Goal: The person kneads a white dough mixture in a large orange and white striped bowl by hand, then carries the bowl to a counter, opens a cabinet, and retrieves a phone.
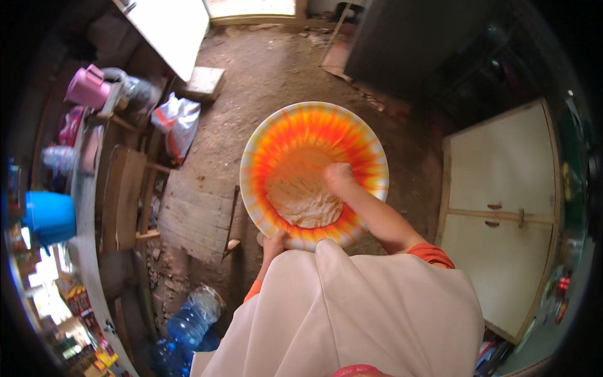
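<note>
A large round basin (pixel 362 141) with an orange, yellow and white streaked pattern stands before me. Pale dough (pixel 306 202) lies in its bottom, smoother towards the far side and rough and creased at the near side. My right hand (pixel 338 176) is balled into a fist over the right edge of the dough; its fingers are folded and the knuckles look slightly blurred. With my left hand (pixel 277 241) I grip the basin's near left rim. Cream-coloured cloth covers my front and comes up to the near rim.
Left of the basin are wooden boards (pixel 198 207), a plastic bag (pixel 176 122) and a shelf with a pink jug (pixel 88 87) and a blue bucket (pixel 49 217). Large blue water bottles (pixel 188 325) lie at lower left. A two-door cabinet (pixel 501 174) stands at right.
</note>
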A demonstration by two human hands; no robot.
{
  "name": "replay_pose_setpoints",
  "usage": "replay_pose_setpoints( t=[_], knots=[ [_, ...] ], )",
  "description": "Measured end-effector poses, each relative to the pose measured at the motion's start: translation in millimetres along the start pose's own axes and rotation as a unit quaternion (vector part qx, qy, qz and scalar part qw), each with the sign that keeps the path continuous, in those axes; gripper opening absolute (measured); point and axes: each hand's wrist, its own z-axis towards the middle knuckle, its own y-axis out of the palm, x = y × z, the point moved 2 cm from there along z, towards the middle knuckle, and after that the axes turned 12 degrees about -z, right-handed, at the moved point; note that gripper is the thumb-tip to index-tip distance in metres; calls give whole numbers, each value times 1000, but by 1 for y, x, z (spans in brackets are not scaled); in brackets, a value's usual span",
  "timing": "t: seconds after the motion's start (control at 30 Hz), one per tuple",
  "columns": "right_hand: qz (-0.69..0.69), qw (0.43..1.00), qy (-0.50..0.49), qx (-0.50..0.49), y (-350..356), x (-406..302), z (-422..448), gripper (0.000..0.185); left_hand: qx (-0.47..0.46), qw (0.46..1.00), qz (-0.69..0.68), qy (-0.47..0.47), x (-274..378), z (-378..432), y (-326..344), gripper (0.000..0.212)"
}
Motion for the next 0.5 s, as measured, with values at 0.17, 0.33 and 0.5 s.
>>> replay_pose_setpoints(
  t=[0.17, 0.33, 0.5],
  knots=[
    [-254, 953, 117, 117, 70, 21, -1, 44, -69, 992, -80, -68, -17, -5, 72, 19],
    [-257, 958, 130, -7, 19, 63, -82, 43, -90, 989, 14, -115, -10, -4, 74, 21],
    [-14, 980, 175, 89, 101, 82, -56, 36, -215, 973, 11, -87, -10, 4, 108, 26]
  ],
)
